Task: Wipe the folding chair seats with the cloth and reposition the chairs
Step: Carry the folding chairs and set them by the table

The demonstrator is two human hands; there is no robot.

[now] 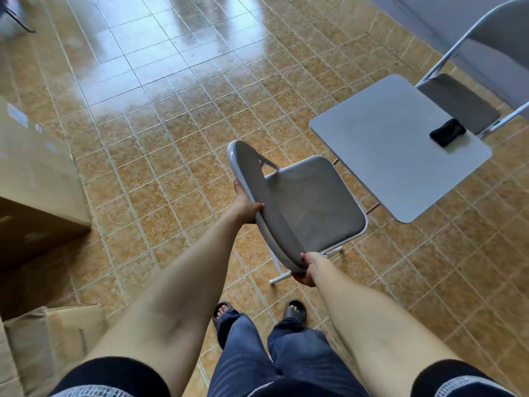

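A grey folding chair [312,202] with a white frame stands unfolded in front of me on the tiled floor. My left hand [246,207] grips the upper edge of its backrest, and my right hand [307,269] grips the lower end of the same backrest. A black cloth [447,134] lies bunched on the far right corner of a small grey table [386,144] beyond the chair. A second grey folding chair [463,107] stands behind the table at the upper right, by the wall.
Large cardboard boxes [31,179] stand at the left, and another opened box [54,339] sits at the lower left. Glossy tiled floor [160,81] stretches ahead. My feet in dark sandals [294,310] are just behind the near chair.
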